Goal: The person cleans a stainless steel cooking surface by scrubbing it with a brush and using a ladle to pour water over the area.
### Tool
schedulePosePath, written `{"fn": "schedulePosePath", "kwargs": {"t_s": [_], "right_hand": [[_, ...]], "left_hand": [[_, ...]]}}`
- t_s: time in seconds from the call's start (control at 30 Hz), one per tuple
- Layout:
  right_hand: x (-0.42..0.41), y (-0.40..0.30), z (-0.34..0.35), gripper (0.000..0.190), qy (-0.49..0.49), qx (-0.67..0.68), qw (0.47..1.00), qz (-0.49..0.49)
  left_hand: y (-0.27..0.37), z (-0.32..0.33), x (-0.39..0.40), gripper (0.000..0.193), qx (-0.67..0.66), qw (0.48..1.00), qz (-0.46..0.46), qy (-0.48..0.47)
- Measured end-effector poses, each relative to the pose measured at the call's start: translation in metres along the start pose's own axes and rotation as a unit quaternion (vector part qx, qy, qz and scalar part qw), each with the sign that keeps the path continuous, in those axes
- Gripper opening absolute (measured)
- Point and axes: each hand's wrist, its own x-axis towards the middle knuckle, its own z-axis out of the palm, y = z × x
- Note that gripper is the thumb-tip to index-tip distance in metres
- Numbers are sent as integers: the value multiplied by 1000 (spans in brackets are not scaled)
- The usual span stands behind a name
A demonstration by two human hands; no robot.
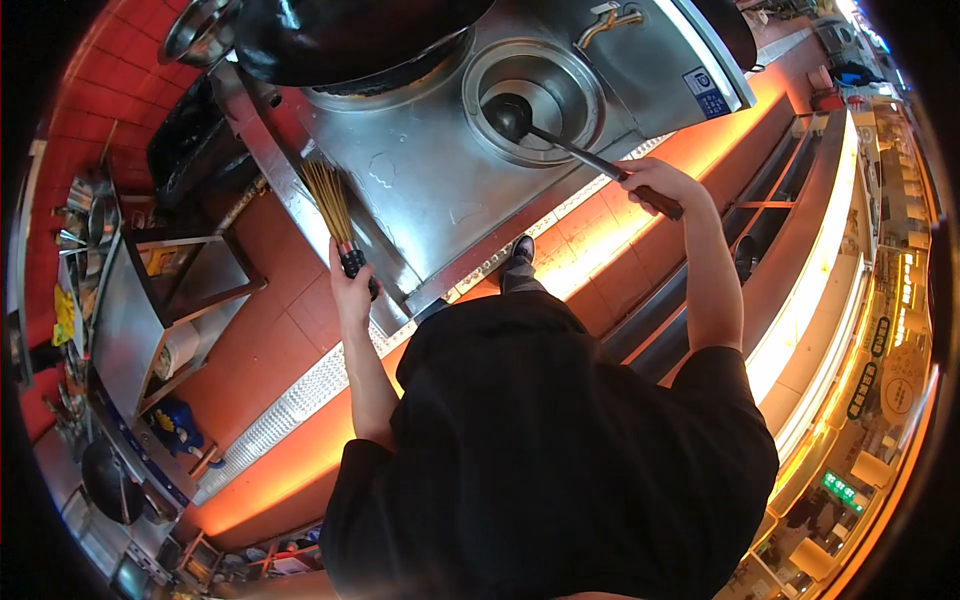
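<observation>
My left hand (pixel 352 285) grips the black handle of a bamboo wok brush (pixel 330 199), whose bristles point up and away over the left edge of the steel stove top (pixel 420 202). In my right hand (pixel 664 184) is the wooden handle of a long ladle (pixel 508 117). Its dark bowl rests inside a round steel well (pixel 534 156) set into the stove top, and its shaft crosses the well's near right rim. A large black wok (pixel 352 37) sits beyond, at the top of the view. What the wok holds is hidden.
A brass tap (pixel 606 27) stands behind the well. A steel bowl (pixel 199 34) is at the upper left. Left of the stove is a metal shelf unit (pixel 172 292). A perforated drain grate (pixel 289 405) runs along the red tiled floor. A long lit counter (pixel 802 292) lies to the right.
</observation>
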Motion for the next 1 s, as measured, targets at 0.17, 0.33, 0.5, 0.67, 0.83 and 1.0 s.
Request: {"fn": "schedulePosePath", "kwargs": {"t_s": [0.17, 0.33, 0.5, 0.67, 0.83, 1.0], "right_hand": [[44, 50, 12, 53, 16, 117, 991, -58], [45, 82, 32, 60, -28, 336, 939, -70], [7, 73, 46, 61, -63, 337, 933, -106], [-39, 58, 47, 64, -93, 307, 936, -148], [-57, 39, 54, 65, -121, 262, 942, -170], [-57, 10, 79, 67, -129, 186, 963, -148]], "left_hand": [[-5, 1, -2, 83, 40, 999, -6, -1], [-4, 1, -8, 84, 30, 1000, 3, -1], [-1, 0, -11, 85, 35, 999, -3, 10], [-6, -2, -8, 85, 23, 1000, 0, -2], [-1, -3, -9, 85, 41, 999, -1, 1], [0, -2, -11, 85, 32, 999, 0, -4]]}}
